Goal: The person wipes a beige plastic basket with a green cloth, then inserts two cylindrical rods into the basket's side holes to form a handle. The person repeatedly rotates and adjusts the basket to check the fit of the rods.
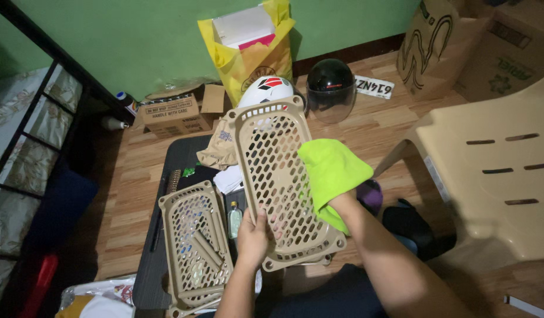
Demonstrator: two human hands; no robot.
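A person's left hand (252, 235) grasps the lower edge of a beige perforated plastic shelf panel (278, 176), tilted up above a dark low counter (166, 194). The right hand (337, 203) is clenched in a lime-green cloth (331, 171) pressed against the panel's right side. A second beige panel (195, 247) lies left of the held panel on the counter, a small glass bottle (234, 219) between them.
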